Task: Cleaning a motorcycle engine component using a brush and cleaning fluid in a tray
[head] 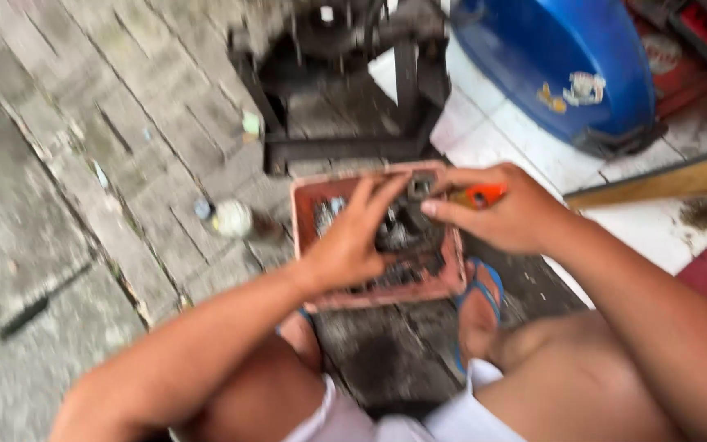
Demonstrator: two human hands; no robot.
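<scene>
Orange-handled tool lies crosswise, gripped in right hand; left hand spread over tray.

Only one view on my end: the head-worn camera, pointing steeply down and a bit forward from above the person's lap. It sits close, so the bare forearms and knees fill the lower half, and the left hand and right hand land near the middle over the shallow reddish plastic tray. The grey paving-stone ground runs off left, and the picture is motion-blurred.
</scene>
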